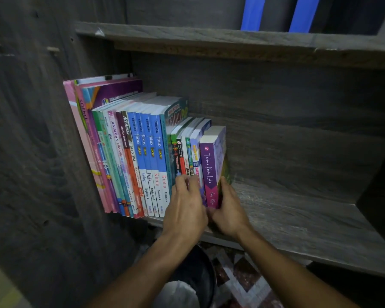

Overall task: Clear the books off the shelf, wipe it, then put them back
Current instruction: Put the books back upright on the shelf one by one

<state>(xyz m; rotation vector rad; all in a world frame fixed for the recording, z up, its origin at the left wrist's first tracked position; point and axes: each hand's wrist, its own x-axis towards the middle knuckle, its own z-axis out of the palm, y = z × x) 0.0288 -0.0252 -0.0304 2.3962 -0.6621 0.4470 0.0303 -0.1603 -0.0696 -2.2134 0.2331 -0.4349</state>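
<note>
forearms reach up from the bottom of the view, over a dark round bin (196,272) and a patterned floor below the shelf edge. left hand (185,207) lies flat-fingered against the lower spines of the small paperbacks (188,156), fingers close together and pressing rather than gripping. right hand (228,210) curls round the outer cover of the purple book (210,172) at the row's end, thumb hidden behind the spine, so how firmly it pinches i cannot tell; it looks like a hold on that book, maybe on its neighbours too.

the books stand upright at the left of the shelf (298,214), packed against the side panel (42,152); the right half of the board is bare. judging by build, the purple one is a thick, light, slightly flexible paperback with a glossy, slippery cover: best squeezed low across both covers, near the spine. the blue workbooks (147,161) and tall pink ones (87,134) beyond are thin, floppy and heavy in a bunch, so they want clamping from both ends.

the shelf is grey wood-grain laminate, matte, with a chipped raw edge under the upper board (231,38).
</note>
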